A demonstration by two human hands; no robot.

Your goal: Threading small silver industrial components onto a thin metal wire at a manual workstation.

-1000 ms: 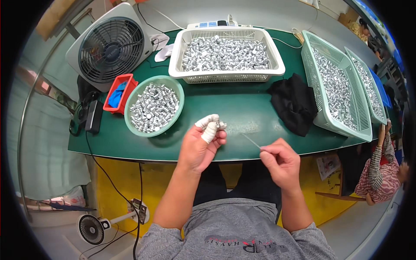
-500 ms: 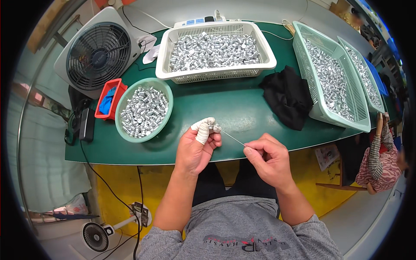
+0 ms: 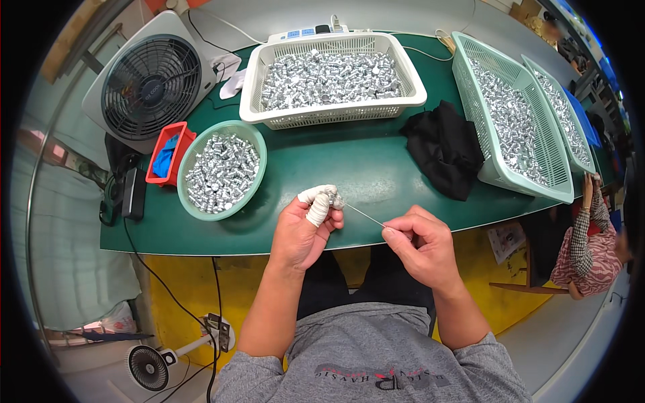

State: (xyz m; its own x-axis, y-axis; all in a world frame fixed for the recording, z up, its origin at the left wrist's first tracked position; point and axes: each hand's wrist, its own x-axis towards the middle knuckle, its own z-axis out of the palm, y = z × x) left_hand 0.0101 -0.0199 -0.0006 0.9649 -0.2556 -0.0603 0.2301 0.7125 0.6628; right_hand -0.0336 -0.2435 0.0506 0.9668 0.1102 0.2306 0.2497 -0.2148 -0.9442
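My left hand (image 3: 295,236), its thumb and index finger wrapped in white tape, is closed on a small silver metal fitting (image 3: 336,199) above the table's front edge. Most of that fitting is hidden by the taped fingers. Between the thumb and fingers of my right hand (image 3: 428,247) is a thin metal rod (image 3: 365,214). It slants up and left, its far end meeting the fitting; whether the tip is inside it I cannot tell. A pale green round basket (image 3: 263,176) full of similar silver fittings stands left of my left hand.
On the green table (image 3: 302,156) stand a white basket (image 3: 334,114) and pale green baskets (image 3: 494,158) of silver fittings. Black cloth (image 3: 445,151) lies at the right. A red bin (image 3: 163,171) and a box fan (image 3: 153,84) stand left. Another person (image 3: 586,258) sits far right.
My right hand has shifted slightly to the right with the rod. My left hand still grips the fitting in nearly the same place.
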